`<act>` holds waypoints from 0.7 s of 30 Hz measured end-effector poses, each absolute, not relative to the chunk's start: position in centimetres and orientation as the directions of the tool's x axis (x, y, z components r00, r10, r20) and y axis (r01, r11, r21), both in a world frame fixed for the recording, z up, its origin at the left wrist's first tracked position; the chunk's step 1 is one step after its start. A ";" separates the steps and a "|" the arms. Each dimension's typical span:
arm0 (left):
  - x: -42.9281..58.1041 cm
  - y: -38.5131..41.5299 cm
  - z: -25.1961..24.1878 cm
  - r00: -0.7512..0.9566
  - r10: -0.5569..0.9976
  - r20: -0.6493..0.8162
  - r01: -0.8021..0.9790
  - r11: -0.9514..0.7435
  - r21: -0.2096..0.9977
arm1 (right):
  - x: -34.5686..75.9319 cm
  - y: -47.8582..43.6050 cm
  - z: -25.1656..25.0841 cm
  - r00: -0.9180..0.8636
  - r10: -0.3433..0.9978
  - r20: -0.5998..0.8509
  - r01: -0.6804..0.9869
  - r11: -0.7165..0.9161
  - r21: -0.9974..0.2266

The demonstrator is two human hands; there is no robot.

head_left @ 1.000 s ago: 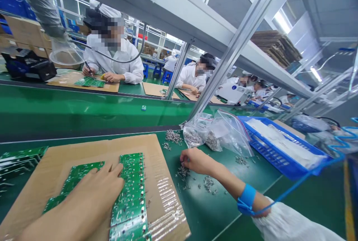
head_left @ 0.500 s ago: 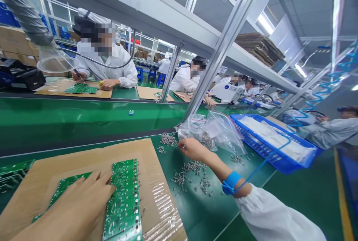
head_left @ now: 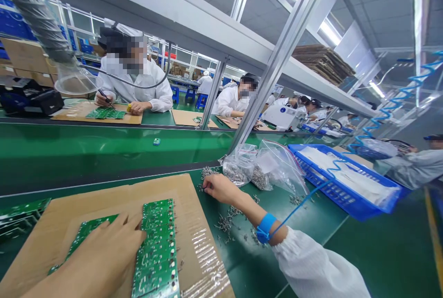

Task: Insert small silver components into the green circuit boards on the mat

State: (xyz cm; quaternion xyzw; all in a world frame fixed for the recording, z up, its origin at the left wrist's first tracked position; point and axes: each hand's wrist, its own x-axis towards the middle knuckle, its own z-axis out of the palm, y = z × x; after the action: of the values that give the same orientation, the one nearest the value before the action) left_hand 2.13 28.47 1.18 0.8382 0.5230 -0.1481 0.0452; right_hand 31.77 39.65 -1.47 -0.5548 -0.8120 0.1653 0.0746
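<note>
My left hand [head_left: 104, 247] lies palm down with its fingers stretched over two green circuit boards. Its fingertips touch the left edge of the nearer, upright-lying circuit board [head_left: 157, 247]; the other circuit board [head_left: 83, 235] is partly hidden beneath the hand. Both boards rest on a cardboard sheet [head_left: 204, 261]. My right hand [head_left: 219, 188], a blue wrist strap [head_left: 266, 228] on its wrist, is pinched closed beside a small pile of silvery leaded parts [head_left: 209, 172]. What sits between those fingertips is too small to make out. More loose parts [head_left: 226, 222] are scattered below the right forearm.
Clear bags of parts [head_left: 261, 175] stand behind my right hand, beside a blue basket [head_left: 346, 192] of white sheets. Several boards [head_left: 22, 219] stand at the far left. A metal post [head_left: 284, 58] rises ahead. Across the green conveyor [head_left: 86, 150], a co-worker [head_left: 134, 76] handles a board.
My right hand has moved left and slightly down, from near the bags toward the small pile, with its fingers still pinched. My left hand stays on the boards; the view has shifted slightly.
</note>
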 end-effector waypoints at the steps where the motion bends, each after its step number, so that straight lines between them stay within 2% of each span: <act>1: 2.1 28.4 1.3 0.412 0.861 -0.299 0.887 -0.454 -0.083 | 32.0 39.8 -1.4 -0.368 0.928 -0.056 0.870 0.323 -0.372; 8: 3.1 28.2 3.8 0.368 0.831 -0.417 0.903 -0.427 -0.055 | 34.1 39.9 -0.5 -0.328 0.940 -0.092 0.796 0.223 -0.563; 12: 3.4 28.1 4.2 0.346 0.833 -0.431 0.910 -0.410 -0.062 | 35.0 40.3 -0.2 -0.319 0.938 -0.134 0.783 0.181 -0.596; 16: 3.0 28.3 2.8 0.366 0.858 -0.360 0.906 -0.417 -0.072 | 36.4 40.6 0.5 -0.301 0.941 -0.155 0.826 0.176 -0.535; 21: 2.5 28.2 1.7 0.363 0.890 -0.278 0.916 -0.395 -0.070 | 37.5 40.2 0.2 -0.241 0.963 -0.124 0.918 0.185 -0.351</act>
State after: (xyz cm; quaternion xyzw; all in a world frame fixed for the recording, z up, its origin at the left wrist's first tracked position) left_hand 2.53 28.16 1.73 0.8241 0.5477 -0.1363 0.0483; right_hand 37.49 40.24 0.19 -0.6129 -0.7671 0.1790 0.0620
